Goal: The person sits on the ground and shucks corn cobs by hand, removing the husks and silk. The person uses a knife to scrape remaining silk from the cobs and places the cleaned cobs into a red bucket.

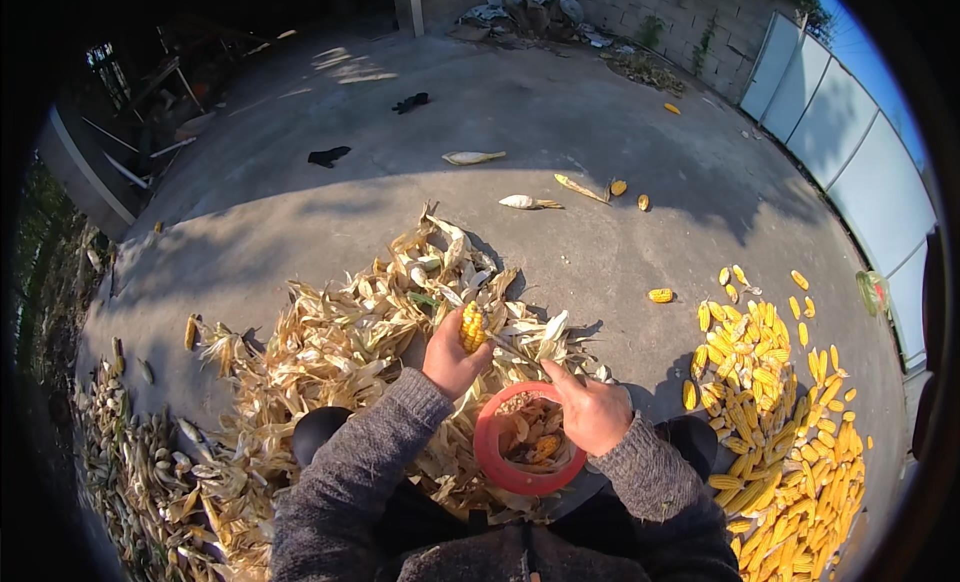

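My left hand (457, 358) grips a husked yellow corn cob (473, 327) upright, its tip showing dark patches. My right hand (594, 406) is closed around a slim tool (517, 351), the index finger laid along it. The tool's thin end points toward the cob; whether it touches cannot be made out, and its handle is mostly hidden in the palm. Below my hands, between my knees, stands a red-rimmed bucket (491, 462). Inside it lie dry husk scraps, loose kernels and a piece of yellow cob (545, 448).
Dry corn husks (330, 357) heap in front and left. Husked cobs (795, 469) pile at right, unhusked ears (142, 462) at far left. Stray ears (474, 157) and two dark gloves (328, 157) lie on the concrete floor (585, 282). Pale metal panels (832, 124) edge the right.
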A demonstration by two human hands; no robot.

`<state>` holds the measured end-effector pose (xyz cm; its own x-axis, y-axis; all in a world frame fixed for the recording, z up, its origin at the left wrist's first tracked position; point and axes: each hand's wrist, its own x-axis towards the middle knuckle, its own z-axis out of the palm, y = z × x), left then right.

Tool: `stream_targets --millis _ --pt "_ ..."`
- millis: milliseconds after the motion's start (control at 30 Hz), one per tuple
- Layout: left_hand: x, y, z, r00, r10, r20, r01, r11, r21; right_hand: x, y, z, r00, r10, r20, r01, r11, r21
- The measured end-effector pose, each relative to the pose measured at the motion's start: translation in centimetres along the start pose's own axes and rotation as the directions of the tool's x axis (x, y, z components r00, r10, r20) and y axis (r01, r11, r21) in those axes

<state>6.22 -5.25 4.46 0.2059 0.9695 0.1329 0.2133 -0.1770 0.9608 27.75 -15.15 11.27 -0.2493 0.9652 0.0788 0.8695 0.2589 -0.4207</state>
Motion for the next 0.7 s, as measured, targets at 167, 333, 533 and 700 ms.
stream_targets --millis 167,333,533,700 --pt "-0.5 0.0 0.4 0.993 0.107 -0.054 -0.082 0.932 0.352 -0.3 -0.4 1.2 0.985 -0.095 -0.144 0.077 0.989 -0.126" --pt "-0.4 -0.4 0.8 0.988 0.129 -0.088 -0.094 0.941 0.324 1.2 1.9 5.3 0.999 0.051 0.006 -0.035 0.586 0.810" --pt "-0.2 -0.6 0.6 0.980 0.136 -0.145 -0.072 0.922 0.381 1.5 -0.5 4.5 0.857 0.094 0.507 -0.504 -0.057 0.862" --pt "0.0 -1.0 0.3 0.977 0.140 -0.158 -0.068 0.917 0.392 2.5 0.6 7.2 0.942 0.182 0.281 -0.330 0.356 0.874"
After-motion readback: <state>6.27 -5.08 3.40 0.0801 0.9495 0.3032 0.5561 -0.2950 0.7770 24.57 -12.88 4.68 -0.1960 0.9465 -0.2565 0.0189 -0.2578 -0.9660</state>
